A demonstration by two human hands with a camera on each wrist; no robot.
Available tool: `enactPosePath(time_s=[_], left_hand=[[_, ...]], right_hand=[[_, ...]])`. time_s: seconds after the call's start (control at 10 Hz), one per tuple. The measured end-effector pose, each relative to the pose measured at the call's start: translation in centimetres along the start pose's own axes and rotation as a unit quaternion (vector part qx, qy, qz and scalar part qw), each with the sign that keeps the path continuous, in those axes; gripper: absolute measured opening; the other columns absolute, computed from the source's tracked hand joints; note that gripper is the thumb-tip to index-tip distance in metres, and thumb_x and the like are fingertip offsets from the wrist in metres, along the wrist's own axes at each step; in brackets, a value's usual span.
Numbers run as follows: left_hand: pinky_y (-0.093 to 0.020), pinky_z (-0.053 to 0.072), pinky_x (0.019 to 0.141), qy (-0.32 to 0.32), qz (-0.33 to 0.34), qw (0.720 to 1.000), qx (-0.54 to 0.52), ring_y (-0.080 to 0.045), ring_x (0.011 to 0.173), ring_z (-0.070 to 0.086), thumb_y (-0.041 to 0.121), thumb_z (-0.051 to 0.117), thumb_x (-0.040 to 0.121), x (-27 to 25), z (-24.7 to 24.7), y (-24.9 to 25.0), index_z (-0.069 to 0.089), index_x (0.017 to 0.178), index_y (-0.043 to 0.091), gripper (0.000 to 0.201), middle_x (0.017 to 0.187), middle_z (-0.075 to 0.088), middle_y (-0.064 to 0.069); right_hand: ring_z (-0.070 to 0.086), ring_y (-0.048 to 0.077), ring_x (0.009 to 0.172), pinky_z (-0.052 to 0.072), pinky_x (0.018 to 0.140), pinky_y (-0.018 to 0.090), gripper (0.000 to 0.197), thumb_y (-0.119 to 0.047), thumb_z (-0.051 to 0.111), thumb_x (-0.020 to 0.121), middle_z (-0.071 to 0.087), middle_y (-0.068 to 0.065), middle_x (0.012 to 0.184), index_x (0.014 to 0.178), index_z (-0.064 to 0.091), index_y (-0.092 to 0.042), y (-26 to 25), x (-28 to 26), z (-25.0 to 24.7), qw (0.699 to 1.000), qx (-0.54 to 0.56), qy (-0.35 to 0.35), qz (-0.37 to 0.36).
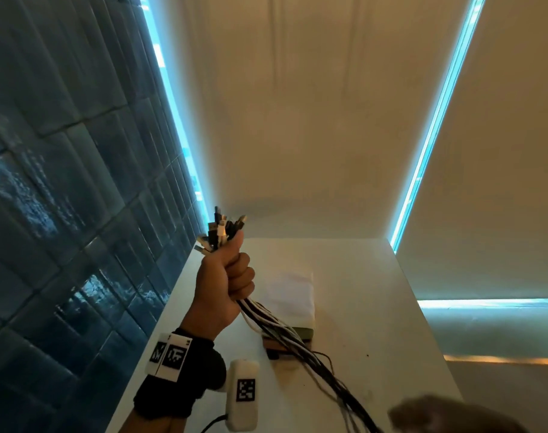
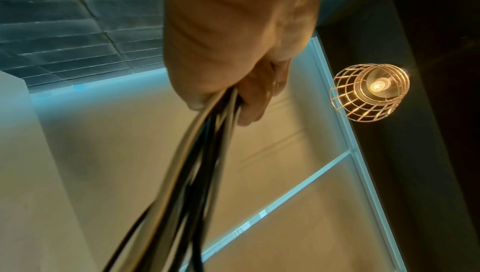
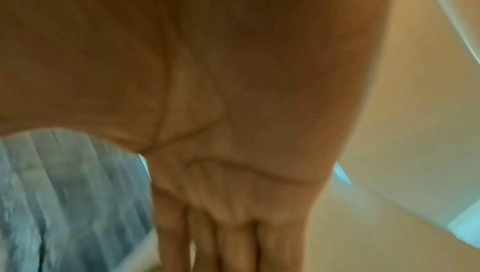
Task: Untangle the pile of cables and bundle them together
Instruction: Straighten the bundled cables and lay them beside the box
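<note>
Over the white table [image 1: 375, 307] at centre frame, the left hand [image 1: 224, 284] fists the cables [image 1: 297, 339] upright, plugs level above the thumb. The right hand [image 3: 233, 153], fingers straight and empty, should probably stroke the trailing strands downward to comb them parallel.

Dark blue glossy tiled wall [image 1: 63, 189] at left; cream roller blinds [image 1: 313, 114] edged by cyan window light; white rectangular tabletop [image 1: 375, 307] below; lit gold wire-cage pendant lamp [image 2: 370, 92].
</note>
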State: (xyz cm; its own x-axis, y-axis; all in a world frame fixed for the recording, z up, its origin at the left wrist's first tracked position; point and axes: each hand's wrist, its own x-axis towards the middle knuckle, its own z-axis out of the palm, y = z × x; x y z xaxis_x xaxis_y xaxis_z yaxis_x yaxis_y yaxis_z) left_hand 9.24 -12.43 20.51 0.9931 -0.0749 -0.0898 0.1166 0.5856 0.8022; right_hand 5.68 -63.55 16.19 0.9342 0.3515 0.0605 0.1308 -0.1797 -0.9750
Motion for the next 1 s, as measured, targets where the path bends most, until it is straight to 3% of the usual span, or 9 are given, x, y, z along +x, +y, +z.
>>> enactPosePath(time_s=[0.1, 0.2, 0.3, 0.4, 0.5, 0.6, 0.7, 0.8, 1.0], left_hand=[[-0.013, 0.012, 0.036, -0.037, -0.026, 0.999, 0.018, -0.004, 0.031, 0.016, 0.027, 0.053, 0.091, -0.6, 0.9, -0.6, 0.012, 0.071, 0.023, 0.045, 0.042, 0.019, 0.008], [-0.014, 0.013, 0.037, -0.059, -0.044, 0.997, 0.036, -0.006, 0.032, 0.016, 0.021, 0.056, 0.087, -1.2, 2.2, -1.8, 0.021, 0.062, 0.023, 0.043, 0.044, 0.019, 0.006], [-0.015, 0.019, 0.036, -0.077, -0.034, 0.995, 0.057, -0.008, 0.034, 0.017, 0.016, 0.057, 0.088, -1.7, 3.0, -2.6, 0.032, 0.058, 0.02, 0.039, 0.047, 0.019, 0.003], [-0.016, 0.022, 0.036, -0.077, -0.034, 0.993, 0.078, -0.008, 0.033, 0.019, 0.018, 0.057, 0.089, -2.2, 2.8, -2.4, 0.032, 0.055, 0.016, 0.042, 0.046, 0.019, 0.001], [-0.02, 0.028, 0.036, -0.075, -0.064, 0.993, 0.067, -0.008, 0.033, 0.025, 0.02, 0.052, 0.094, -2.5, 1.4, -1.7, 0.032, 0.056, 0.015, 0.044, 0.044, 0.022, 0.002], [-0.019, 0.028, 0.035, -0.088, -0.116, 0.988, 0.048, -0.007, 0.034, 0.024, 0.023, 0.049, 0.097, -2.6, 0.2, -1.1, 0.022, 0.063, 0.018, 0.043, 0.043, 0.023, 0.004], [-0.017, 0.025, 0.033, -0.096, -0.141, 0.985, 0.027, -0.006, 0.033, 0.022, 0.025, 0.049, 0.095, -2.7, -0.4, -0.6, 0.013, 0.075, 0.022, 0.041, 0.043, 0.023, 0.005], [-0.018, 0.017, 0.035, -0.084, -0.174, 0.98, 0.041, -0.006, 0.033, 0.021, 0.03, 0.052, 0.091, -2.9, -0.9, -0.7, 0.026, 0.064, 0.021, 0.039, 0.044, 0.023, 0.005], [-0.019, 0.014, 0.038, -0.088, -0.219, 0.956, 0.174, -0.01, 0.04, 0.015, 0.037, 0.057, 0.088, -4.0, -0.5, -1.4, 0.032, 0.059, 0.022, 0.042, 0.05, 0.021, 0.002]], right_hand=[[0.05, 0.005, 0.129, 0.039, 0.094, 0.005, 0.09, -0.081, 0.074, 0.046, 0.062, -0.025, 0.124, 0.123, 0.058, -0.036, -3.0, 5.0, 17.6, 0.995, -0.033, 0.034, 0.084], [0.047, -0.003, 0.128, 0.037, 0.104, 0.013, 0.083, -0.072, 0.071, 0.061, 0.057, -0.023, 0.133, 0.131, 0.057, -0.031, -7.6, 8.0, 22.6, 0.998, -0.053, -0.032, -0.028], [0.058, 0.004, 0.117, 0.045, 0.104, 0.029, 0.057, -0.054, 0.069, 0.076, 0.063, -0.01, 0.127, 0.124, 0.063, -0.024, -8.0, 11.0, 28.1, 0.983, -0.057, -0.174, 0.001], [0.068, 0.015, 0.076, 0.055, 0.086, 0.035, 0.014, -0.031, 0.07, 0.087, 0.073, 0.003, 0.086, 0.085, 0.071, -0.017, -6.5, 11.5, 31.6, 0.964, -0.01, -0.255, 0.079], [0.053, 0.013, 0.04, 0.05, 0.051, 0.027, 0.033, -0.035, 0.066, 0.09, 0.058, 0.001, 0.051, 0.065, 0.061, -0.014, -5.8, 11.0, 32.2, 0.952, 0.081, -0.265, 0.129], [0.042, 0.01, 0.031, 0.043, 0.039, 0.019, 0.039, -0.037, 0.063, 0.092, 0.047, -0.001, 0.043, 0.067, 0.051, -0.01, -5.0, 10.0, 32.1, 0.927, 0.133, -0.302, 0.176], [0.045, 0.007, 0.033, 0.042, 0.038, 0.018, 0.035, -0.031, 0.057, 0.096, 0.046, -0.005, 0.043, 0.069, 0.048, -0.012, -3.6, 9.1, 31.4, 0.89, 0.193, -0.352, 0.215], [0.037, 0.005, 0.031, 0.022, 0.033, 0.021, 0.039, -0.042, 0.057, 0.094, 0.037, -0.006, 0.043, 0.067, 0.046, -0.016, -2.6, 8.5, 30.2, 0.863, 0.226, -0.386, 0.236], [0.027, 0.006, 0.036, 0.018, 0.04, 0.023, 0.048, -0.061, 0.063, 0.082, 0.035, -0.009, 0.046, 0.069, 0.055, -0.016, -2.7, 9.3, 25.4, 0.885, 0.17, -0.345, 0.264]])
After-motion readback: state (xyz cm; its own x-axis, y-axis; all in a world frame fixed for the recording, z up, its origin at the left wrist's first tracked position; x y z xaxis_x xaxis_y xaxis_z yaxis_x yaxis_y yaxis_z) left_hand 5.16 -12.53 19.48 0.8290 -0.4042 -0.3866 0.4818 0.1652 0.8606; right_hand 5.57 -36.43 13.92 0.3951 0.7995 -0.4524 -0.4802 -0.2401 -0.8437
